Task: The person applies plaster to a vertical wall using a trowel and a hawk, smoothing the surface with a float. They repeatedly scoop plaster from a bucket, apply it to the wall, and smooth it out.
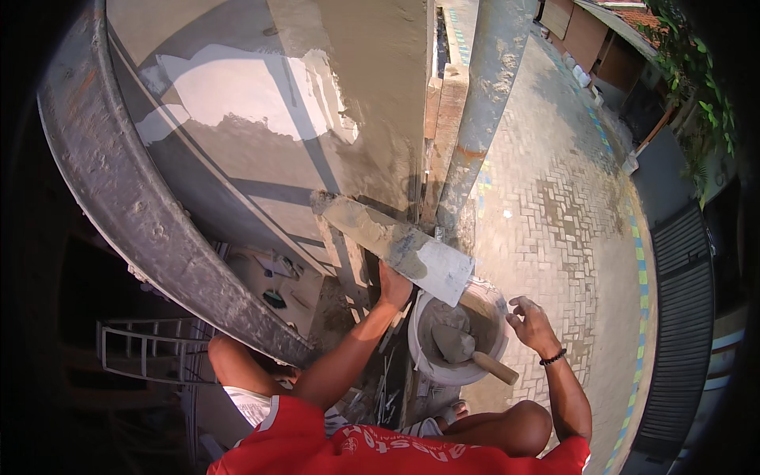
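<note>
My left hand [393, 286] reaches forward and grips a long flat plastering float [392, 241] from its underside; the fingers are mostly hidden behind it. Wet grey mortar coats the far part of its face, while the near end is pale and cleaner. My right hand [532, 326], with a dark bead bracelet at the wrist, hangs empty beside the bucket, fingers loosely bent and apart. Between my hands stands a white bucket [418, 340] of grey mortar. A trowel [455, 344] rests across it, its wooden handle [497, 368] sticking out over the near rim.
Ahead rises a partly plastered wall [380, 103] with a white patch [245, 91]. A metal post [487, 111] and wooden boards [447, 138] stand at its right edge. A curved beam [150, 198] crosses the left, near a ladder [146, 348]. Paving [566, 222] and a gate [677, 332] lie right.
</note>
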`<state>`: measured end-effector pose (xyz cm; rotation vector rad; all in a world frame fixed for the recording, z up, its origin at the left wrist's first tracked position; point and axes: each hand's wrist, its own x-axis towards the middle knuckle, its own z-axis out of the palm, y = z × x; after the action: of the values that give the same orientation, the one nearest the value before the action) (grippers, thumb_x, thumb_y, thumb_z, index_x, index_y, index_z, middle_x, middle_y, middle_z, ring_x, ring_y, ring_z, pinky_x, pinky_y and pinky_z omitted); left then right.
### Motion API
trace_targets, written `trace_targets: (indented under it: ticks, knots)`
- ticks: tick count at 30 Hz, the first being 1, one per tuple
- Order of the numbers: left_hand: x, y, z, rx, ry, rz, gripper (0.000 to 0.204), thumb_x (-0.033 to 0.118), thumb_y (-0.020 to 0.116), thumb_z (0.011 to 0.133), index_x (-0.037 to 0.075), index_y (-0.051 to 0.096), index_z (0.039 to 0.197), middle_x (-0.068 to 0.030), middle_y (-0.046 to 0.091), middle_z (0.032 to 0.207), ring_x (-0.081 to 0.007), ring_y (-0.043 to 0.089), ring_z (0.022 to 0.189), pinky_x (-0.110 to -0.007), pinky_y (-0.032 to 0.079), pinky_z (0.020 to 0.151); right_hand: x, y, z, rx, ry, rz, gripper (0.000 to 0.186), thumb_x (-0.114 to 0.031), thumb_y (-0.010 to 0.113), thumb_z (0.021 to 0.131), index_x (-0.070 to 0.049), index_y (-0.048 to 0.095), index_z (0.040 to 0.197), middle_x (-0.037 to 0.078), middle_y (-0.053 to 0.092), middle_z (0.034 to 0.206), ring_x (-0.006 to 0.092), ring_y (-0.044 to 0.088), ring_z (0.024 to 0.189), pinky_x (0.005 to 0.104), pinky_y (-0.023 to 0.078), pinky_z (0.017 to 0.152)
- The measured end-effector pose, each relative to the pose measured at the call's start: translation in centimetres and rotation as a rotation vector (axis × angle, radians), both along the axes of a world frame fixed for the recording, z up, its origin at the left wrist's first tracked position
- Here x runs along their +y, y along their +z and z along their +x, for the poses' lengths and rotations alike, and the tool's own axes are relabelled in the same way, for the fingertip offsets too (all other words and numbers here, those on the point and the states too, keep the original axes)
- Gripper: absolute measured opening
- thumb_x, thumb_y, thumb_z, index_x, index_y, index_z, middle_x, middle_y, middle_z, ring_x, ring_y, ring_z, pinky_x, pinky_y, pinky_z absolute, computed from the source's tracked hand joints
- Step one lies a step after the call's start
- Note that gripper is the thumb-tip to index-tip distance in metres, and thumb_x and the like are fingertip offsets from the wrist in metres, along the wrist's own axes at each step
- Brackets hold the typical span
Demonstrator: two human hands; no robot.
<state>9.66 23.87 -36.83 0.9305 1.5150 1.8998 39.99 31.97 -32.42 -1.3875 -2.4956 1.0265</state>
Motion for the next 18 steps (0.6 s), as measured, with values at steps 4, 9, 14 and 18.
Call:
trace_targets:
  ticks: [4,9,14,18]
  knots:
    - [4.0,-2.2,-1.0,0.090,0.146,0.067,0.024,-0.003,0.056,0.083,-0.003,0.061,0.107,-0.0109,0.065,0.104,-0.0203,0.059,0.099,-0.032,0.045,0.088,0.4,0.1,-0.8,0.069,-0.020,0.050,0.031,-0.012,0.065,0.081,-0.001,0.057,0.109,0.020,0.063,0.093,0.0339,0.061,0.087,0.0419,0.048,0.076]
    - [7.8,-7.1,-2.1,0.051,0.132,-0.063,0.027,-0.001,0.059,0.081,-0.003,0.060,0.108,-0.0136,0.065,0.106,-0.0249,0.060,0.102,-0.034,0.044,0.090,0.6,-0.2,-1.6,0.097,0.057,0.246,0.030,-0.009,0.064,0.080,0.000,0.058,0.108,0.018,0.062,0.091,0.0331,0.060,0.082,0.0409,0.048,0.076]
    - [9.3,-10.8,-2.1,-0.081,0.118,-0.196,0.031,0.000,0.060,0.080,-0.004,0.059,0.111,-0.0192,0.063,0.111,-0.0324,0.058,0.108,-0.037,0.043,0.093,0.3,1.8,-4.4,0.148,0.142,0.273,0.028,-0.010,0.061,0.081,0.000,0.058,0.106,0.020,0.061,0.095,0.0354,0.057,0.092,0.0423,0.046,0.083]
    - [10.3,-12.1,-1.1,0.043,0.245,-0.194,0.034,-0.001,0.058,0.080,-0.004,0.057,0.113,-0.0220,0.061,0.112,-0.0380,0.056,0.110,-0.040,0.042,0.094,0.3,3.0,-7.0,0.078,0.246,0.268,0.027,-0.010,0.058,0.081,-0.002,0.058,0.107,0.018,0.060,0.097,0.0373,0.054,0.095,0.0445,0.045,0.084]
